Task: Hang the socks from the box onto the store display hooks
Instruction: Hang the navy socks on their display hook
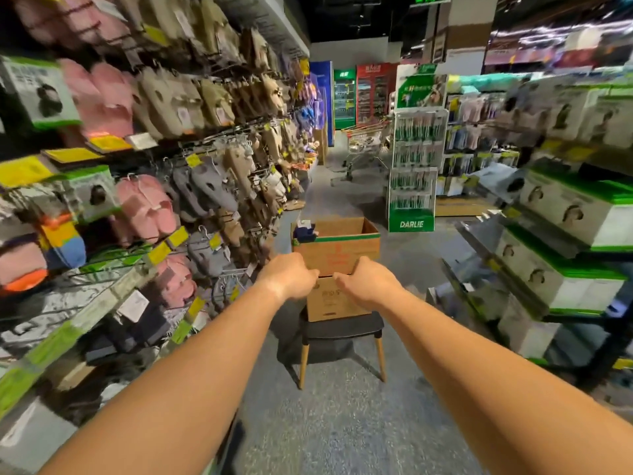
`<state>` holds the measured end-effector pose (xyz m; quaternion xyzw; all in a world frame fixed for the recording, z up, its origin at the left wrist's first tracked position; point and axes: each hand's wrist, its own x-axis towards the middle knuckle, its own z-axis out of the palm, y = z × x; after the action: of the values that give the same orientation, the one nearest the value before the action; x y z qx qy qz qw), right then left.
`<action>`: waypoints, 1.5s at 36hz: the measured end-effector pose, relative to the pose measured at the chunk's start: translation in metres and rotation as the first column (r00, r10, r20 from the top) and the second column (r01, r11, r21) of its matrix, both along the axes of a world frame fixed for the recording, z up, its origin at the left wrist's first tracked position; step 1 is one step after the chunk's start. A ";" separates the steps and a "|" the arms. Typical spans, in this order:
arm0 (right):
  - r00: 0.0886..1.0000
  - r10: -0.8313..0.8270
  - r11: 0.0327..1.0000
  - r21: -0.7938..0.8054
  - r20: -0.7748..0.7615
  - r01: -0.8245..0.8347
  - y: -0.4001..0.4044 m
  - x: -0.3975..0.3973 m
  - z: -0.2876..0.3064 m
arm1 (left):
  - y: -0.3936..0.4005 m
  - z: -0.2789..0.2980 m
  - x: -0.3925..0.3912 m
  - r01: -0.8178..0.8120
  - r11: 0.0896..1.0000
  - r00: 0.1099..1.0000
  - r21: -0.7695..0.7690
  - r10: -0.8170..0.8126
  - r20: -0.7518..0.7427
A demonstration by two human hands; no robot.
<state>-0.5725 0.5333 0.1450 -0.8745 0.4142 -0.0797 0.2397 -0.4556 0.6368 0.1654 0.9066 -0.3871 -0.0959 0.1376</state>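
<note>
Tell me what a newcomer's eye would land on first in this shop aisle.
Two bare arms reach forward, the left hand and right hand close together before two stacked brown cardboard boxes on a black wooden-legged chair mid-aisle. To the left, a hook wall of pink, grey and beige slippers fills the view.

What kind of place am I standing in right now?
Most likely a supermarket aisle: slippers hang on display hooks with yellow price tags, a Darlie stand sits ahead, and a shopping cart is parked beyond.
</note>
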 end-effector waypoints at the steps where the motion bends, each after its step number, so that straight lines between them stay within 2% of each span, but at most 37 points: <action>1: 1.000 0.014 1.000 -0.001 0.009 -0.014 -0.016 0.014 -0.006 | -0.015 -0.005 0.012 -0.007 1.000 1.000 0.003 0.007 -0.001; 7: 0.996 0.084 0.996 0.044 -0.043 -0.082 -0.108 0.089 -0.026 | -0.105 -0.027 0.083 -0.068 0.997 0.994 0.033 0.071 -0.088; 18: 0.983 0.137 0.988 0.086 -0.124 -0.127 -0.248 0.236 -0.055 | -0.229 -0.061 0.232 -0.122 0.991 0.981 0.049 0.128 -0.143; 30: 0.986 0.063 0.979 0.204 -0.154 -0.031 -0.348 0.397 -0.110 | -0.339 -0.103 0.408 -0.092 0.994 0.970 0.066 0.104 -0.221; 41: 0.987 0.036 0.941 0.338 -0.154 0.018 -0.427 0.499 -0.146 | -0.423 -0.153 0.511 -0.149 0.984 0.943 0.102 0.172 -0.285; 46: 0.980 0.055 0.872 0.487 -0.189 0.045 -0.467 0.538 -0.174 | -0.461 -0.179 0.546 -0.189 0.974 0.927 0.124 0.219 -0.304; 48: 0.985 -0.020 0.817 0.565 -0.173 0.115 -0.483 0.551 -0.183 | -0.476 -0.187 0.558 -0.208 0.969 0.923 0.133 0.239 -0.301; 52: 0.988 -0.059 0.717 0.682 -0.143 0.142 -0.501 0.579 -0.208 | -0.496 -0.204 0.570 -0.221 0.960 0.911 0.170 0.266 -0.315; 54: 0.984 -0.142 0.624 0.762 -0.107 0.173 -0.505 0.588 -0.219 | -0.501 -0.215 0.574 -0.223 0.954 0.901 0.202 0.280 -0.332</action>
<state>0.0159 0.0281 -0.0740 -0.6515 0.4877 0.0991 0.5726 0.1181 0.1359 -0.0497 0.9246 -0.2263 -0.2706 0.1440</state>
